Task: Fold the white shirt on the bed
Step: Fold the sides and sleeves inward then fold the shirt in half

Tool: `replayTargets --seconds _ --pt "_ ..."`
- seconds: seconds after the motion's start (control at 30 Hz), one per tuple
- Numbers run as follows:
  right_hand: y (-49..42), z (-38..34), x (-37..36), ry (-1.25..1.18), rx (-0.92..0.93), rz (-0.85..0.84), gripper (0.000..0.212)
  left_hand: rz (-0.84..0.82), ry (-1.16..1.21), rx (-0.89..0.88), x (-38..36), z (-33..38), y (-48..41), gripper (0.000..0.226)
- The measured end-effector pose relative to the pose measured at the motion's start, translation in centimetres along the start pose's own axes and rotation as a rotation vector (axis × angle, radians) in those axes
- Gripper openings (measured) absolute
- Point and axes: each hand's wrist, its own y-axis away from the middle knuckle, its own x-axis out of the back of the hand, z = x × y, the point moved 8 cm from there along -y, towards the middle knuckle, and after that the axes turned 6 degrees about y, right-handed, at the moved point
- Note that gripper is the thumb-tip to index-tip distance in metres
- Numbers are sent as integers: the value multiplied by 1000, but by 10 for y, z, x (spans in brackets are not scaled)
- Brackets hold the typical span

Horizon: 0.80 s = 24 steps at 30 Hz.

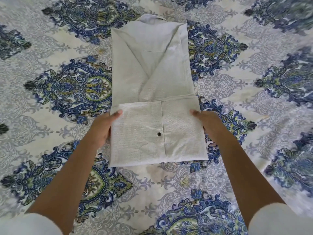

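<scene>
White shirt [149, 68] lies between your hands and stretches away beyond them on the blue paisley bed [50, 102], near end folded over. Your left hand [101, 129] and right hand [209, 124] pinch that flap's side edges, thumbs on top. A dark button [159, 133] sits between them.

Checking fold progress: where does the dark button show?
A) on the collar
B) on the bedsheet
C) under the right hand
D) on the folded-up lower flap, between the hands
D: the button sits on the shirt, on its lower flap, between the left hand and right hand.
</scene>
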Motion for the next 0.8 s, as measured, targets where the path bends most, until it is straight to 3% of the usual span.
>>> replayTargets --seconds 0.07,0.13,0.3,0.4,0.47,0.53,0.63,0.73,0.8 --pt "-4 -26 0 -59 100 81 51 43 -25 -81 0 19 -15 9" --pt "-9 -43 -2 -34 165 135 37 94 -53 -137 -1 27 -27 12" --pt "-28 -39 3 61 99 187 25 204 5 -188 8 21 -36 18" --pt "-32 -49 5 103 159 213 35 163 -14 -259 7 30 -36 18" --pt "-34 -56 5 108 219 250 27 131 -33 -291 7 37 -37 18" --pt "-35 -56 5 156 234 289 24 169 -71 -331 14 43 -41 20" --pt "-21 -62 12 346 215 461 37 281 -167 -460 20 55 -35 25" --pt "18 -67 12 593 322 773 42 439 -447 -747 2 59 15 20" --pt "45 -61 -29 630 563 718 46 328 -851 -864 -44 35 44 44"
